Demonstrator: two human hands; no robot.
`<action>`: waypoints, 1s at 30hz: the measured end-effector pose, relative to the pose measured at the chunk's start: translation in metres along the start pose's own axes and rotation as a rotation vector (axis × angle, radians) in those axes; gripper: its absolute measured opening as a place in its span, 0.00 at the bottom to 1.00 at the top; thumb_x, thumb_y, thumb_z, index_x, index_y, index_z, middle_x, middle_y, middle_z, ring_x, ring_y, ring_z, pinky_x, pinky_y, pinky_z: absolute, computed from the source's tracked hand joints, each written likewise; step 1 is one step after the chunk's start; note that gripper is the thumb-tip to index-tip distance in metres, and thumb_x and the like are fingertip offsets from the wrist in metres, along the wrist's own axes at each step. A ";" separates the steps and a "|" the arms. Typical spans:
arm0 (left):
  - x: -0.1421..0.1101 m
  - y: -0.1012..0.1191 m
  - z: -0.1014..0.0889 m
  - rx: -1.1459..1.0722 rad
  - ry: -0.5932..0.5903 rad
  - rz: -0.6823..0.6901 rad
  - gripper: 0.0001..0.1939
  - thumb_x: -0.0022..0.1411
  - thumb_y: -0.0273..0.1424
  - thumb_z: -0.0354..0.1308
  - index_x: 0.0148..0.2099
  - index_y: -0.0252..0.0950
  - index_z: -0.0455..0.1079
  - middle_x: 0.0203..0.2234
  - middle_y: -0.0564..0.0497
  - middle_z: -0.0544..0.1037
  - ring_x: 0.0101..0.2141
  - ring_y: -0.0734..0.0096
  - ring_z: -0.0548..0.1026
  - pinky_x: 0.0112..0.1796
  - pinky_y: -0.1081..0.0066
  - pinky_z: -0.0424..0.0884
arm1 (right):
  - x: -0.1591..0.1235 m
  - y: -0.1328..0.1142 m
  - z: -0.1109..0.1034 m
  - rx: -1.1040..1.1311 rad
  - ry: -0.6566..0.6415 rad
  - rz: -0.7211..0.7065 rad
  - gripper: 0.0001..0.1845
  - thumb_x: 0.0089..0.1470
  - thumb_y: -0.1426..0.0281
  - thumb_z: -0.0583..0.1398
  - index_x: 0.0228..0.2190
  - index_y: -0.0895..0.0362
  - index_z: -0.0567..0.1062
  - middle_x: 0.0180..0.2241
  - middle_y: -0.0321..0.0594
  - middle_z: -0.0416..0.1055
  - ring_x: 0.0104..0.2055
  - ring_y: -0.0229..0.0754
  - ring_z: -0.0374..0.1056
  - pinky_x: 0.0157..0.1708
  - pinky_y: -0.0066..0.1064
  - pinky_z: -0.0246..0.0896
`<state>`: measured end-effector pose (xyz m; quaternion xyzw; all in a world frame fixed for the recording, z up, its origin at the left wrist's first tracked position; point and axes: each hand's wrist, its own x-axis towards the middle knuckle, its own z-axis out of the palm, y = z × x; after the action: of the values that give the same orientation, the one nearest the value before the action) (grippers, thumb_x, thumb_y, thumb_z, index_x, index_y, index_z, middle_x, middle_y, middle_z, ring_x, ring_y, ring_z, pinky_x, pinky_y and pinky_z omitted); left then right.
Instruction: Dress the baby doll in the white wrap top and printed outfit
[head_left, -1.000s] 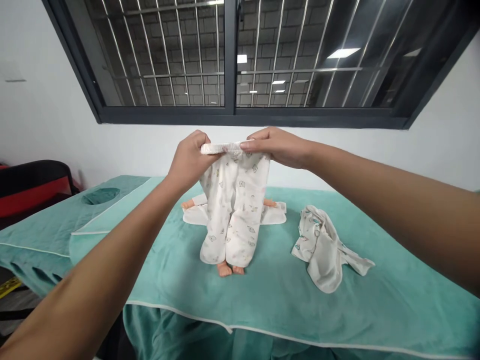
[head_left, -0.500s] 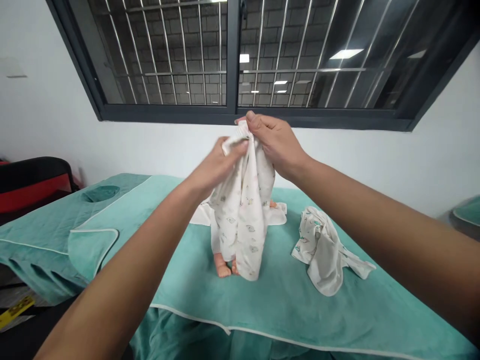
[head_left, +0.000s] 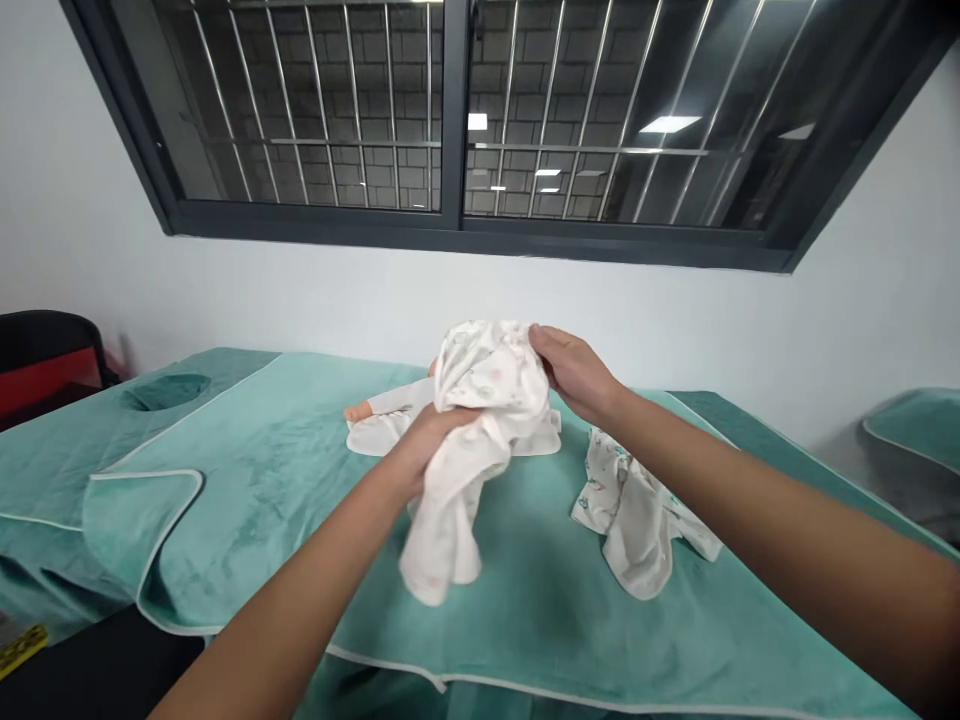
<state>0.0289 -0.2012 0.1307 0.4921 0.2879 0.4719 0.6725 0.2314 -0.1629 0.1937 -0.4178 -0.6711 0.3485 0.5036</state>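
Note:
Both my hands grip a pair of white printed baby trousers (head_left: 469, 440), bunched up above the teal towel (head_left: 300, 510). My left hand (head_left: 424, 440) clutches the cloth from below, fingers closed into it. At the upper right edge of the bundle, my right hand (head_left: 574, 375) pinches the fabric. One trouser leg hangs down toward the towel. Behind the bundle lies a baby doll (head_left: 379, 412) in a white top, one arm stretched to the left; its legs are hidden by the trousers.
A second crumpled white printed garment (head_left: 637, 510) lies on the towel to the right. The towel covers a massage bed with a face hole (head_left: 166, 390) at the left. A red and black chair (head_left: 41, 365) stands far left. A barred window (head_left: 450, 110) spans the wall.
The trousers, earlier held up stretched at the waistband with the legs hanging over the doll's feet, were gathered together and lowered into a bunch. The view has shifted right and down.

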 end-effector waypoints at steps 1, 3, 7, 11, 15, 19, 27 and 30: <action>0.000 0.004 -0.006 -0.008 0.034 0.018 0.22 0.50 0.35 0.66 0.47 0.31 0.75 0.39 0.43 0.81 0.40 0.55 0.79 0.43 0.62 0.73 | -0.004 0.008 -0.004 0.015 0.012 0.050 0.30 0.50 0.42 0.58 0.33 0.57 0.72 0.29 0.37 0.70 0.30 0.37 0.64 0.29 0.28 0.60; -0.001 0.010 -0.016 0.004 0.081 0.047 0.20 0.48 0.34 0.66 0.44 0.30 0.76 0.36 0.44 0.82 0.39 0.54 0.79 0.42 0.63 0.73 | -0.011 0.025 -0.008 0.030 0.034 0.147 0.26 0.49 0.46 0.60 0.30 0.58 0.71 0.27 0.36 0.69 0.28 0.35 0.62 0.27 0.26 0.58; -0.002 0.005 -0.025 0.056 0.143 0.074 0.21 0.48 0.34 0.67 0.45 0.32 0.75 0.36 0.46 0.81 0.38 0.57 0.78 0.42 0.64 0.71 | -0.026 0.059 0.002 -0.263 -0.174 0.361 0.21 0.49 0.56 0.62 0.39 0.58 0.72 0.26 0.36 0.69 0.24 0.35 0.62 0.24 0.26 0.58; 0.002 -0.008 -0.022 0.136 0.193 0.139 0.22 0.49 0.34 0.66 0.47 0.35 0.73 0.39 0.48 0.80 0.39 0.61 0.77 0.42 0.66 0.70 | -0.043 0.076 0.022 -0.424 -0.383 0.204 0.35 0.48 0.67 0.62 0.58 0.56 0.62 0.51 0.50 0.68 0.44 0.45 0.70 0.42 0.37 0.67; 0.007 -0.016 -0.011 0.157 0.279 0.151 0.16 0.52 0.35 0.63 0.42 0.35 0.71 0.31 0.51 0.77 0.33 0.67 0.74 0.35 0.70 0.69 | -0.063 0.060 0.041 -0.192 -0.646 0.042 0.53 0.45 0.63 0.68 0.65 0.51 0.48 0.62 0.49 0.56 0.62 0.51 0.58 0.57 0.43 0.60; 0.011 -0.022 -0.001 0.194 0.502 0.159 0.17 0.51 0.36 0.64 0.42 0.37 0.66 0.29 0.56 0.72 0.30 0.72 0.71 0.32 0.73 0.68 | -0.080 0.052 0.071 0.115 -0.647 0.181 0.55 0.44 0.60 0.69 0.66 0.48 0.46 0.58 0.47 0.64 0.58 0.53 0.63 0.54 0.44 0.64; 0.013 -0.034 -0.005 0.066 0.177 0.102 0.21 0.52 0.34 0.65 0.48 0.37 0.67 0.42 0.49 0.75 0.43 0.64 0.74 0.43 0.68 0.69 | -0.085 0.085 0.094 0.268 -0.176 0.142 0.30 0.53 0.67 0.62 0.57 0.55 0.63 0.53 0.43 0.69 0.56 0.50 0.65 0.55 0.45 0.62; 0.008 -0.041 -0.004 0.119 0.101 0.081 0.27 0.55 0.33 0.64 0.56 0.39 0.64 0.53 0.47 0.72 0.53 0.60 0.70 0.50 0.66 0.66 | -0.082 0.086 0.089 0.275 -0.102 0.145 0.28 0.54 0.67 0.62 0.56 0.54 0.64 0.54 0.43 0.69 0.57 0.49 0.64 0.56 0.44 0.61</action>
<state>0.0426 -0.1950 0.0912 0.5182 0.3288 0.5050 0.6069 0.1752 -0.2069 0.0639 -0.3740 -0.6097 0.4935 0.4948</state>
